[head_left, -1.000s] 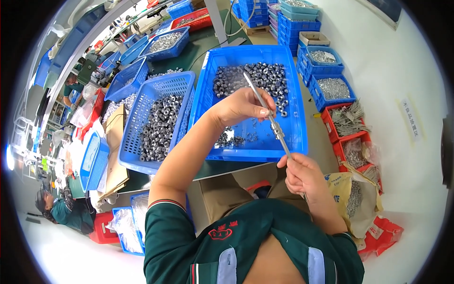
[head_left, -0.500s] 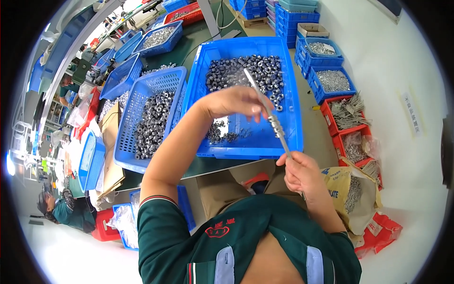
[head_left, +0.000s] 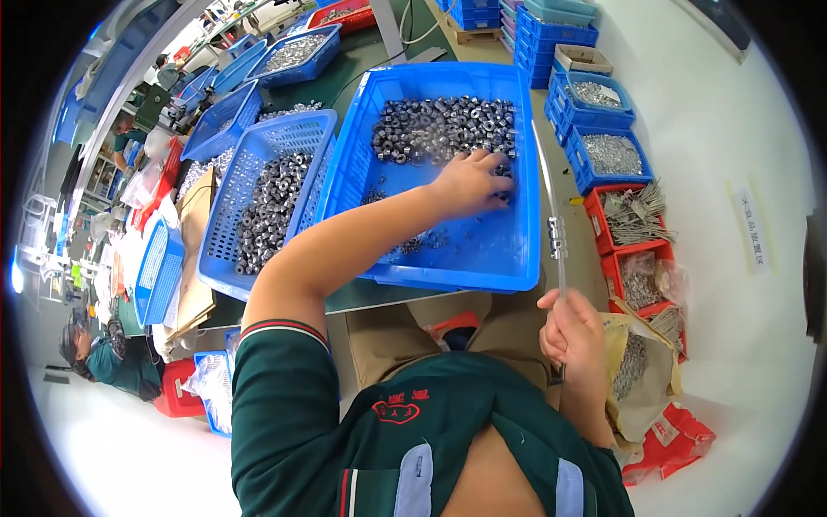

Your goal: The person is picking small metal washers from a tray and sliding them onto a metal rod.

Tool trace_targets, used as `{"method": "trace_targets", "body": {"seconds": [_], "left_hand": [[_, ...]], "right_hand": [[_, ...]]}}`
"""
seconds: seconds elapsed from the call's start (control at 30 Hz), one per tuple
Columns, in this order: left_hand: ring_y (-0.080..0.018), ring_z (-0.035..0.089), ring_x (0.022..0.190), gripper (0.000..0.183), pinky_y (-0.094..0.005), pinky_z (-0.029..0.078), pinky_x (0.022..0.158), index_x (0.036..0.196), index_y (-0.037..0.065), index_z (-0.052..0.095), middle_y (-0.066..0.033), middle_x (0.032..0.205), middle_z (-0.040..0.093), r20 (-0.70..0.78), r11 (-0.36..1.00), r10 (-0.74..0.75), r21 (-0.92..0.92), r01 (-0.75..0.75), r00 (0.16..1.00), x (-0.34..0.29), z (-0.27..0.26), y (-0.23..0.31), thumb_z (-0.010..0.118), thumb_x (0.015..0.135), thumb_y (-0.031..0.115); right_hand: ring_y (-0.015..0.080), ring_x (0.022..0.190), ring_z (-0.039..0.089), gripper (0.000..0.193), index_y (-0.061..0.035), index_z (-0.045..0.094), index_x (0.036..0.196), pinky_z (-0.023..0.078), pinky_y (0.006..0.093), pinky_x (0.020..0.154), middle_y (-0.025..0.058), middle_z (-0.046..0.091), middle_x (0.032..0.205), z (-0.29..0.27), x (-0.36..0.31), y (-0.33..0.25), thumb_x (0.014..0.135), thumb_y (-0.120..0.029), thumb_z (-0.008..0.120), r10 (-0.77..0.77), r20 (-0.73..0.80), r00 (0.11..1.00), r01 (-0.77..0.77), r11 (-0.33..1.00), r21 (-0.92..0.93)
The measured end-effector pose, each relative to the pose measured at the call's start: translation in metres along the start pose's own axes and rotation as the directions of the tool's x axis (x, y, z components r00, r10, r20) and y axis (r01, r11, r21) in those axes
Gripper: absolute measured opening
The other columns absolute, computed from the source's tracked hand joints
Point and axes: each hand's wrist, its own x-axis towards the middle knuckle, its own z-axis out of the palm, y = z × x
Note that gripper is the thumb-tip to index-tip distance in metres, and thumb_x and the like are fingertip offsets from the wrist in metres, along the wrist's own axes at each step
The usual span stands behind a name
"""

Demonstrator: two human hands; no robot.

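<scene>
In the head view my left hand (head_left: 472, 183) reaches into a big blue plastic tray (head_left: 413, 273), over the near right edge of a heap of small dark metal rings (head_left: 444, 125). Its fingers are bent and spread apart beside a few loose rings; whether a fingertip touches one is hard to see. Closed round the lower part of a thin metal rod (head_left: 546, 168), my right hand (head_left: 572, 332) holds it nearly upright just off the tray's right side. Several shiny rings (head_left: 558, 238) are threaded on the rod, midway up. Small dark pieces (head_left: 422, 241) lie on the tray floor.
Left of the tray stands a blue perforated basket (head_left: 226, 271) of similar rings. On the right are blue bins (head_left: 607, 153) and red bins (head_left: 633, 211) of metal parts, plus an open sack (head_left: 642, 345). A person (head_left: 121, 366) sits at the lower left.
My left hand has left the rod and moved down into the tray by the rings. My right hand has shifted right, and the rod now stands more upright, outside the tray edge.
</scene>
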Motion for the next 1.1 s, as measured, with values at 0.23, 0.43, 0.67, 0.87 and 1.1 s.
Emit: {"method": "trace_targets", "body": {"seconds": [0.23, 0.43, 0.67, 0.87, 1.1], "left_hand": [[-0.0289, 0.047, 0.113, 0.026, -0.0449, 0.040, 0.091, 0.103, 0.020, 0.062, -0.0076, 0.121, 0.051, -0.076, 0.999, -0.031, -0.041, 0.028, 0.997, -0.013, 0.017, -0.014, 0.064, 0.078, 0.029], [-0.0298, 0.051, 0.104, 0.027, -0.0386, 0.042, 0.091, 0.101, 0.010, 0.062, -0.0097, 0.112, 0.055, -0.110, 0.990, 0.093, -0.096, -0.104, 0.990, -0.024, 0.013, -0.042, 0.066, 0.076, 0.018], [-0.0310, 0.051, 0.106, 0.027, -0.0386, 0.043, 0.092, 0.102, 0.010, 0.063, -0.0120, 0.113, 0.055, -0.139, 0.990, 0.009, -0.136, -0.028, 0.990, -0.038, -0.013, -0.041, 0.066, 0.075, 0.013], [-0.0286, 0.058, 0.092, 0.017, -0.0385, 0.048, 0.078, 0.092, 0.009, 0.065, -0.0085, 0.094, 0.061, 0.034, 0.975, -0.055, -0.214, 0.061, 0.998, -0.048, -0.036, -0.020, 0.066, 0.075, 0.012], [-0.0303, 0.054, 0.101, 0.028, -0.0390, 0.047, 0.083, 0.098, 0.010, 0.060, -0.0109, 0.110, 0.056, 0.038, 0.957, 0.219, -0.205, -0.207, 0.975, -0.041, -0.018, 0.010, 0.068, 0.075, 0.024]], "right_hand": [[0.0014, 0.038, 0.023, 0.020, 0.0003, 0.053, 0.097, 0.019, 0.0187, 0.035, -0.0051, 0.031, 0.049, -0.004, 0.000, 0.002, 0.096, -0.016, 0.041, -0.004, 0.003, 1.000, 0.004, 1.000, -0.012], [0.0011, 0.038, 0.023, 0.019, 0.0004, 0.053, 0.097, 0.019, 0.0185, 0.035, -0.0056, 0.031, 0.049, -0.006, 0.002, 0.003, 0.096, -0.016, 0.042, 0.007, 0.004, 1.000, -0.007, 1.000, -0.003], [0.0008, 0.038, 0.023, 0.019, 0.0007, 0.053, 0.097, 0.020, 0.0180, 0.035, -0.0058, 0.031, 0.050, -0.004, 0.002, 0.006, 0.096, -0.016, 0.043, 0.053, 0.012, 0.999, -0.053, 0.999, -0.004], [0.0003, 0.039, 0.023, 0.019, 0.0008, 0.053, 0.096, 0.020, 0.0175, 0.036, -0.0065, 0.031, 0.051, -0.002, 0.006, 0.006, 0.095, -0.016, 0.044, 0.040, 0.025, 0.999, -0.039, 0.999, -0.030], [-0.0006, 0.041, 0.025, 0.016, 0.0006, 0.053, 0.097, 0.020, 0.0168, 0.037, -0.0076, 0.032, 0.053, 0.002, 0.012, 0.006, 0.094, -0.015, 0.048, 0.067, 0.056, 0.996, -0.065, 0.998, -0.022]]}}
